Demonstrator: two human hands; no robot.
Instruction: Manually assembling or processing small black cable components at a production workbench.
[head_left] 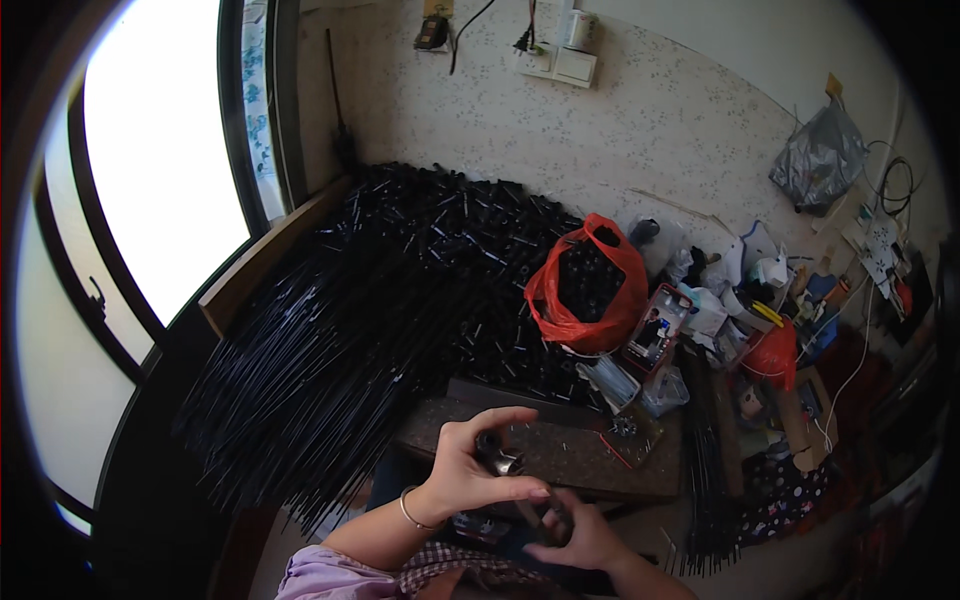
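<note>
My left hand is above the near edge of the bench, with a bracelet at its wrist. Its thumb and forefinger are spread in a C, and a short dark cylindrical piece with a shiny metal end is held against the palm by the other fingers. Below and to the right, my right hand curls around a dark piece, partly hidden and blurred. The two hands are close together, the left thumb tip near the right fingers.
Long thin black rods lie bundled at the left, before a heap of short black tubular pieces. A red plastic bag holds more pieces. Beside it rests a phone. A dark bench carries small metal bits; clutter fills the right.
</note>
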